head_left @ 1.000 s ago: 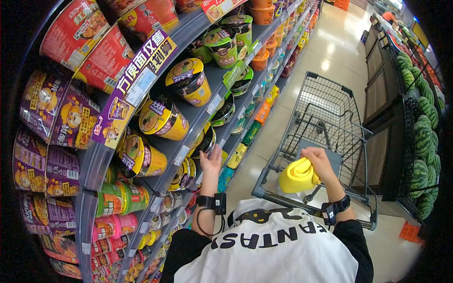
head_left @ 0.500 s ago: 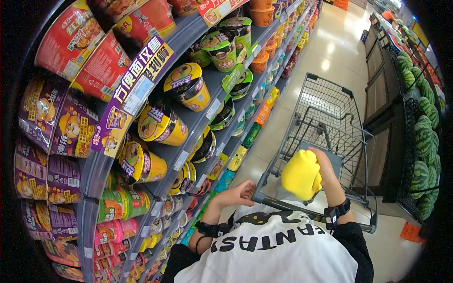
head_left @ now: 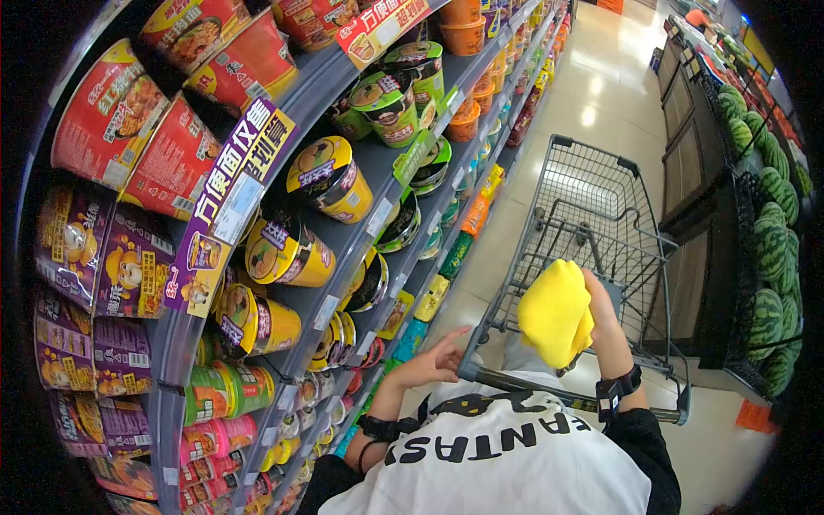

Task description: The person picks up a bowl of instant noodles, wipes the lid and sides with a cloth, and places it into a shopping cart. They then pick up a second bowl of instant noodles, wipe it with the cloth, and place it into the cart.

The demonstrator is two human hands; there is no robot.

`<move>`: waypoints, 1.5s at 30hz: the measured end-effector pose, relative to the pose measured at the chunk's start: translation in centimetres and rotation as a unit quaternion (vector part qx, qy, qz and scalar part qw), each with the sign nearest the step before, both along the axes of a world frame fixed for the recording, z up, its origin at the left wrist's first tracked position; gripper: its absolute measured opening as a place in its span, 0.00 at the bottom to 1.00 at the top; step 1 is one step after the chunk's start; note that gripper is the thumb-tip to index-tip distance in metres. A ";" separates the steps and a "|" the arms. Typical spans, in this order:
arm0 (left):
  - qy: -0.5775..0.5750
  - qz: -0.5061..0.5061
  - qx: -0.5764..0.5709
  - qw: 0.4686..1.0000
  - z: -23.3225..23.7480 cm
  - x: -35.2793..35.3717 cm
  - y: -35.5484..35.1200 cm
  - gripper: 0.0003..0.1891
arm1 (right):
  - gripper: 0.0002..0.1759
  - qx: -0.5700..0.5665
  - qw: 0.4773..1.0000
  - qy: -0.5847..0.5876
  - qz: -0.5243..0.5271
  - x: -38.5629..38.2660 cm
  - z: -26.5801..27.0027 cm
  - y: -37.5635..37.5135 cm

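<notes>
My right hand point(head_left: 602, 309) grips a bunched yellow cloth point(head_left: 554, 311) from its right side and holds it up over the near end of the cart; most of the fingers are hidden behind the cloth. To the left, my left hand point(head_left: 436, 359) is open, its fingers stretched toward the left end of the cart handle point(head_left: 532, 388) and nothing in them. In front of me stands a grey wire shopping cart point(head_left: 592, 206), its basket pointing up the aisle.
On the left, shelves carry yellow noodle cups point(head_left: 330, 180), red noodle buckets point(head_left: 112, 112) and purple noodle packs point(head_left: 133, 266). Watermelons point(head_left: 772, 249) lie on a dark display stand point(head_left: 687, 215) to the right. The tiled floor point(head_left: 592, 94) runs ahead between them.
My left hand's fingers have straightened from a curl beside the handle. The yellow cloth has changed shape and shifted slightly right in my right hand. The shelf view has shifted a little.
</notes>
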State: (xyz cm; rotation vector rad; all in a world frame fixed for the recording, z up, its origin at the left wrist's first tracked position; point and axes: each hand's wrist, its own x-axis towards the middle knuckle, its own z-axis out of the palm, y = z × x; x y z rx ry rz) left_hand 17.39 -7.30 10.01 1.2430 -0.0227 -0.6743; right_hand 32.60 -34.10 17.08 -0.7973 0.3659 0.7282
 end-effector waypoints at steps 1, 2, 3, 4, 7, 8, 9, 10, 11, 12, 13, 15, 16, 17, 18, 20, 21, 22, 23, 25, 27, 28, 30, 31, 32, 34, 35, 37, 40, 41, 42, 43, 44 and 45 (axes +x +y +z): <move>-0.024 -0.024 0.023 0.999 0.2 0.3 0.0 0.43 | 0.15 -0.003 1.000 -0.004 0.001 0.3 0.0 -0.1; -0.049 -0.047 0.045 0.997 0.4 0.7 -0.1 0.43 | 0.14 -0.006 1.000 -0.009 0.002 0.6 -0.2 -0.3; -0.073 -0.070 0.067 0.993 0.5 1.0 -0.3 0.43 | 0.14 -0.009 1.000 -0.013 0.003 0.9 -0.2 -0.5; -0.074 -0.061 0.053 0.994 0.4 1.2 -0.4 0.42 | 0.14 -0.017 1.000 -0.023 0.003 1.3 -0.3 -0.6; -0.075 -0.031 0.021 0.996 -0.2 1.6 -1.1 0.38 | 0.14 -0.026 0.999 -0.043 0.008 2.3 -0.6 -0.9; -0.075 -0.019 0.017 0.997 -0.3 1.7 -1.4 0.37 | 0.14 -0.018 0.999 -0.044 0.015 2.7 -0.7 -1.0; -0.076 -0.007 0.012 0.997 -0.4 1.9 -1.6 0.36 | 0.14 -0.011 0.999 -0.046 0.023 3.1 -0.8 -1.1; -0.081 -0.004 0.021 0.996 -0.2 2.2 -1.8 0.35 | 0.15 -0.003 0.999 -0.035 0.025 3.6 -1.1 -1.1; -0.087 0.000 0.031 0.996 0.0 2.5 -2.1 0.34 | 0.16 0.006 0.999 -0.023 0.028 4.2 -1.7 -1.1; -0.093 0.005 0.040 0.995 0.2 2.8 -2.3 0.33 | 0.17 0.016 0.999 -0.012 0.032 4.8 -2.1 -1.0; -0.087 -0.001 0.059 0.995 0.4 3.2 -2.4 0.32 | 0.18 0.054 0.997 0.007 0.047 5.4 -2.3 -0.9; -0.074 -0.012 0.096 0.993 0.7 4.2 -2.5 0.30 | 0.19 0.130 0.987 0.045 0.080 6.7 -2.6 -0.7; -0.078 -0.004 0.076 0.994 0.5 4.8 -2.6 0.29 | 0.20 0.145 0.984 0.058 0.082 7.3 -2.7 -0.7; -0.082 0.006 0.056 0.995 0.1 5.5 -2.8 0.29 | 0.21 0.158 0.981 0.070 0.084 7.9 -2.8 -0.7; -0.087 0.015 0.036 0.995 0.0 6.3 -3.1 0.28 | 0.22 0.172 0.978 0.081 0.087 8.7 -2.8 -0.7; -0.099 0.026 0.058 0.993 0.1 7.8 -3.5 0.27 | 0.23 0.184 0.976 0.080 0.089 10.0 -2.6 -0.6; -0.104 0.032 0.069 0.992 0.2 8.5 -3.7 0.27 | 0.24 0.190 0.974 0.081 0.090 10.6 -2.6 -0.6; -0.097 0.041 0.066 0.992 0.2 9.3 -4.0 0.27 | 0.25 0.200 0.971 0.087 0.100 11.4 -2.8 -0.6; -0.091 0.052 0.062 0.993 0.2 10.1 -4.4 0.28 | 0.27 0.208 0.967 0.093 0.111 12.3 -3.1 -0.5; -0.073 0.074 0.051 0.993 0.2 11.7 -5.0 0.28 | 0.28 0.219 0.962 0.103 0.128 14.1 -3.7 -0.3; -0.051 0.094 0.033 0.994 0.4 13.3 -5.6 0.28 | 0.30 0.223 0.959 0.112 0.136 15.3 -4.2 -0.3; -0.070 0.099 0.044 0.992 0.5 14.1 -5.9 0.27 | 0.29 0.209 0.962 0.112 0.135 15.9 -4.5 -0.4; -0.107 0.107 0.067 0.986 0.5 15.7 -6.3 0.25 | 0.29 0.179 0.969 0.111 0.132 17.0 -5.4 -0.6; -0.080 0.119 0.058 0.988 0.1 16.3 -6.5 0.25 | 0.28 0.166 0.972 0.089 0.142 17.4 -6.1 -0.7; -0.053 0.130 0.049 0.989 -0.5 16.9 -6.6 0.26 | 0.27 0.152 0.974 0.067 0.152 17.8 -6.9 -0.8; -0.043 0.163 0.017 0.986 -1.8 18.1 -7.2 0.26 | 0.25 0.167 0.968 0.087 0.163 18.9 -7.3 -1.4; -0.060 0.183 -0.003 0.981 -2.5 18.7 -7.6 0.27 | 0.25 0.168 0.966 0.067 0.185 19.4 -7.4 -1.7; -0.069 0.213 -0.020 0.974 -2.8 19.7 -8.4 0.27 | 0.25 0.170 0.960 0.027 0.223 20.4 -6.9 -1.9; -0.058 0.250 -0.011 0.967 -1.8 21.4 -9.7 0.26 | 0.25 0.104 0.965 0.043 0.238 21.8 -5.3 -1.8; -0.061 0.267 -0.008 0.962 -1.0 21.8 -10.4 0.26 | 0.24 0.119 0.963 0.051 0.237 22.6 -5.7 -2.1; -0.064 0.284 -0.004 0.957 -0.4 22.1 -10.8 0.26 | 0.24 0.134 0.961 0.057 0.236 23.5 -6.0 -2.1; -0.062 0.278 0.011 0.959 -0.3 22.3 -11.0 0.26 | 0.24 0.152 0.958 0.063 0.236 24.1 -6.2 -2.1; -0.059 0.271 0.028 0.960 -0.3 22.5 -11.0 0.26 | 0.24 0.153 0.962 0.053 0.221 24.3 -6.2 -2.3; -0.055 0.263 0.044 0.962 -0.2 22.7 -11.1 0.26 | 0.24 0.160 0.959 0.052 0.227 24.6 -6.3 -2.3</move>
